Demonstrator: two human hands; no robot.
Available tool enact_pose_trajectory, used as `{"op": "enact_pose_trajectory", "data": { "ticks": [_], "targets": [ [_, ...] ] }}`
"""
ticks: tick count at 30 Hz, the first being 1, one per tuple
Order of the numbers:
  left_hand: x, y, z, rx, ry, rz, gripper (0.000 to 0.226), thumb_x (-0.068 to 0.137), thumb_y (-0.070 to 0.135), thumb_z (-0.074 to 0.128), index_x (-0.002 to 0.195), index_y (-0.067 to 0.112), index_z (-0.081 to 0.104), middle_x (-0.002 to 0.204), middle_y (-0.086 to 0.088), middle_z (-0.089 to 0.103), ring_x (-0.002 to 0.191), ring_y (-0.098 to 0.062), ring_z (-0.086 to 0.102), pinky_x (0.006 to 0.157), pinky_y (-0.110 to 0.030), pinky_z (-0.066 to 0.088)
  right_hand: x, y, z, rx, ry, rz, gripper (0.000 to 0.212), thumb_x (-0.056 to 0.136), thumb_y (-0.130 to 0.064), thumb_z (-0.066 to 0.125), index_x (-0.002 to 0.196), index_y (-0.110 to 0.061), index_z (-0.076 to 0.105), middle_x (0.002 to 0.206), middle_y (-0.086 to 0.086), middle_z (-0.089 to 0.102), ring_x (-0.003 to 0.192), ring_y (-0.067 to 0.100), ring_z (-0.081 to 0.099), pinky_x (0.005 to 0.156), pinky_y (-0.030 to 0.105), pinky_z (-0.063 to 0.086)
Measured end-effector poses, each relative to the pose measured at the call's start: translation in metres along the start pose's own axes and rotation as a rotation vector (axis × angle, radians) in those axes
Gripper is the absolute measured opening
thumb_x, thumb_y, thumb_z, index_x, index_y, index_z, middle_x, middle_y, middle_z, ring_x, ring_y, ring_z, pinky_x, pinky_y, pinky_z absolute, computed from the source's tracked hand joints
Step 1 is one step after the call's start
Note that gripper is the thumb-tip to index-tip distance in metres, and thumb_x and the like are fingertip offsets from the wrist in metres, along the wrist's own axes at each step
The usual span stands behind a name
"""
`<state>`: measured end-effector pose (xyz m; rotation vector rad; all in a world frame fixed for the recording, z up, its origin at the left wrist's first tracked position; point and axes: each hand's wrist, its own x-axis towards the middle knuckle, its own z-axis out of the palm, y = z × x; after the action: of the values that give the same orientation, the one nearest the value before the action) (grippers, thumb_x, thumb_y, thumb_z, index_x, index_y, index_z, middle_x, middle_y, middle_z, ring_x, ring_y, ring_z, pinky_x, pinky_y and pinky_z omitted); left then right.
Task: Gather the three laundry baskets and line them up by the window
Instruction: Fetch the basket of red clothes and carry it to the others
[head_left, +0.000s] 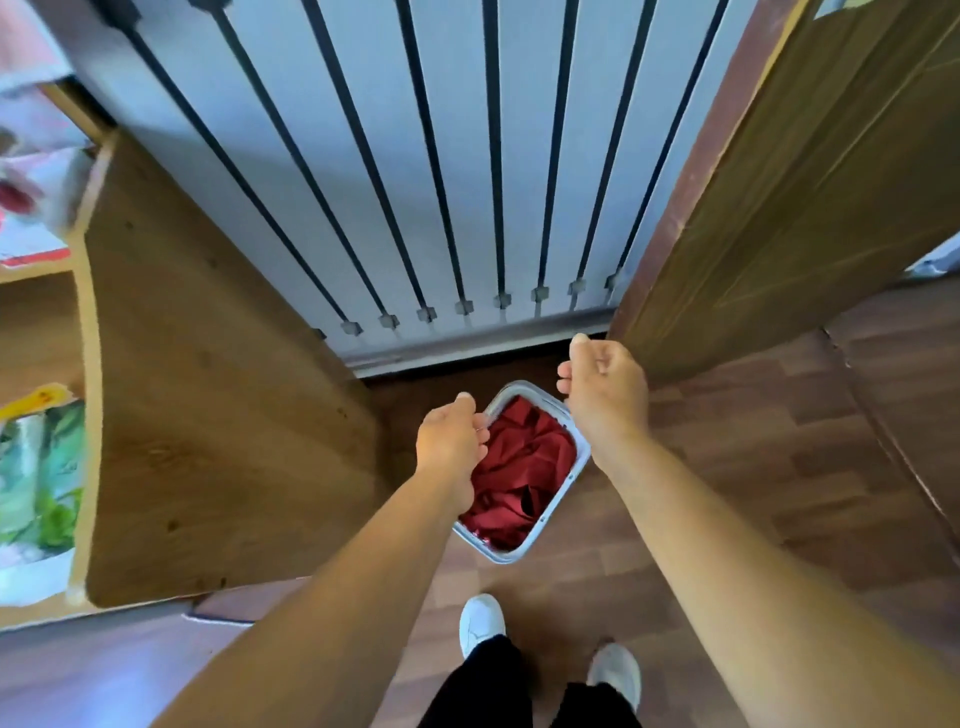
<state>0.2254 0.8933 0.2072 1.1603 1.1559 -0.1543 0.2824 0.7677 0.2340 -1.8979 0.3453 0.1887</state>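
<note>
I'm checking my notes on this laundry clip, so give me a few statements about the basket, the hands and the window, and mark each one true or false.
1. The basket holds red cloth. True.
2. Three baskets are in view. False: only one shows.
3. The basket stands on the wooden floor near the barred window. True.
4. The right hand grips a basket handle. False: it is curled loosely above the basket's far corner, holding nothing visible.
5. The left hand is at the basket's left rim. True, though whether its fingers grip the rim is unclear.
6. The person is barefoot. False: light shoes show below.
</note>
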Motion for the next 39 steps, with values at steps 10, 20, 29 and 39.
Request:
{"op": "enact_pose_trajectory", "data": {
  "ticks": [10,20,29,39],
  "targets": [
    [0.115,-0.060,0.022,0.022,0.220,-0.065,0.022,0.092,0.038,0.045,0.085,0.019,0.053,0.090,-0.002,0.051,0.089,-0.023,0.047,0.080,-0.037,0.039,0.133,0.106,0.043,-0.359,-0.278,-0.016,0.036,0.092,-0.044,0.044,0.108,-0.015,0.059,0.107,0.004,0.068,0.098,0.023,0.063,0.082,0.034,0.048],
    [0.255,-0.199,0.018,0.090,0.429,-0.133,0.060,0.089,0.044,0.054,0.142,0.022,0.041,0.138,-0.010,0.053,0.121,-0.031,0.053,0.098,-0.035,0.044,0.235,0.265,0.113,-0.731,-0.564,-0.093,0.054,0.090,-0.035,0.055,0.140,-0.019,0.040,0.137,0.008,0.054,0.122,0.030,0.052,0.095,0.034,0.040],
    [0.344,-0.273,0.010,0.179,0.595,-0.268,0.086,0.084,0.047,0.060,0.153,0.022,0.014,0.154,-0.014,0.025,0.134,-0.039,0.038,0.111,-0.048,0.035,0.297,0.343,0.170,-0.987,-0.523,-0.160,0.083,0.083,-0.029,0.067,0.150,-0.017,0.020,0.153,0.011,0.033,0.137,0.036,0.036,0.111,0.043,0.034],
    [0.350,-0.298,-0.005,0.048,0.656,-0.349,0.050,0.091,0.015,0.046,0.139,0.011,0.031,0.134,-0.022,0.049,0.117,-0.040,0.054,0.092,-0.045,0.047,0.303,0.359,0.174,-1.117,-0.457,0.023,0.055,0.085,-0.023,0.059,0.136,-0.010,0.043,0.135,0.024,0.049,0.121,0.042,0.051,0.097,0.043,0.046]
  ]
}}
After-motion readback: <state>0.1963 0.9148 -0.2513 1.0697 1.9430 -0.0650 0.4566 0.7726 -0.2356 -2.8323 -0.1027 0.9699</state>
